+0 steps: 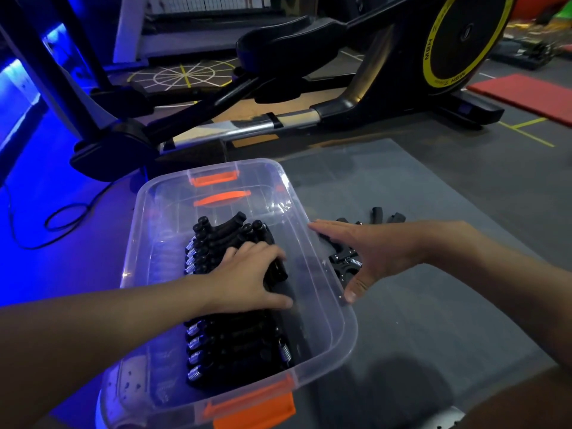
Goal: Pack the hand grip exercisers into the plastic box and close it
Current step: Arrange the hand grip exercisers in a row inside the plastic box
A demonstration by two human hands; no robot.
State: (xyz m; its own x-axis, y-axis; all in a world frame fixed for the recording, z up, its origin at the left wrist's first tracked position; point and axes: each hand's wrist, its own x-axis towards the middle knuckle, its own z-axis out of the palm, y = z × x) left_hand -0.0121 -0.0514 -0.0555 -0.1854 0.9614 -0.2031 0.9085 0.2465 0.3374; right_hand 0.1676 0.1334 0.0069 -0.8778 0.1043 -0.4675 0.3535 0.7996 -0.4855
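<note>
A clear plastic box (pixel 322 292) with orange latches sits on a grey mat, lid off. Inside lies a row of several black hand grip exercisers (pixel 223 243) with metal springs, packed side by side. My left hand (pixel 250 274) is inside the box, fingers curled over one black exerciser in the middle of the row. My right hand (pixel 371 252) hovers flat and spread just outside the box's right wall, over a small pile of loose exercisers (pixel 345 263) on the mat. More loose exercisers (pixel 383 215) lie beyond that hand.
A large black elliptical trainer (pixel 278 97) with a yellow-ringed flywheel (pixel 464 38) stands right behind the box. A black cable (pixel 62 218) loops on the floor at left. A red mat (pixel 526 94) lies at the far right.
</note>
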